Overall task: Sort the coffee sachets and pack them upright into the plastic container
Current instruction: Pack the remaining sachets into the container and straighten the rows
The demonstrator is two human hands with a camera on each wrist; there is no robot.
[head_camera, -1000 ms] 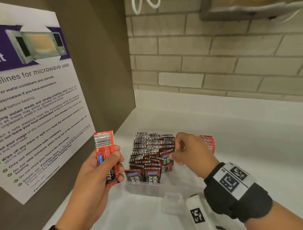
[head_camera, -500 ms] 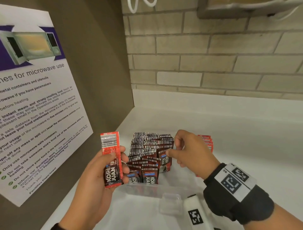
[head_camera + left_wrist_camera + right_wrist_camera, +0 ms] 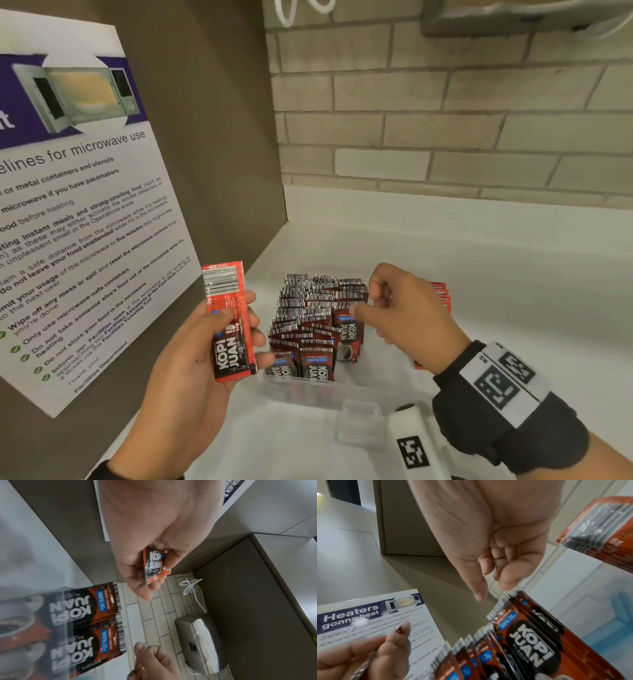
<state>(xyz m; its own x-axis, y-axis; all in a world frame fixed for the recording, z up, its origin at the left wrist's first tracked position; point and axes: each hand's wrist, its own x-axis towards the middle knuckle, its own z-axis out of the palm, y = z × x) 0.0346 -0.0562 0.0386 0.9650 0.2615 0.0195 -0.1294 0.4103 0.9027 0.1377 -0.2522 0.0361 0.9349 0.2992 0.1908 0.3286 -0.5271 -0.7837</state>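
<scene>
Holding one red coffee sachet (image 3: 230,322) upright, barcode end up, the person's left hand (image 3: 191,373) pinches it between thumb and fingers just left of the clear plastic container (image 3: 308,390). The sachet's long axis runs near vertical, roughly in line with the brown sachets (image 3: 317,322) already standing in rows inside the container, so the coming move looks like a short carry rightward and down rather than a turn.

The right hand (image 3: 407,311) hovers over the right end of those rows, fingers loosely curled and gripping nothing, its fingertips (image 3: 508,577) just above the sachets' tops; from the right wrist view they appear apart from the packets, though contact cannot be ruled out. That hand is the nearer of the two to the packed rows and seems placed to part or steady them.

A second stack of red sachets (image 3: 440,294) stands beyond the right hand, mostly hidden behind it. The held sachet probably belongs with those rather than among the brown ones.
</scene>
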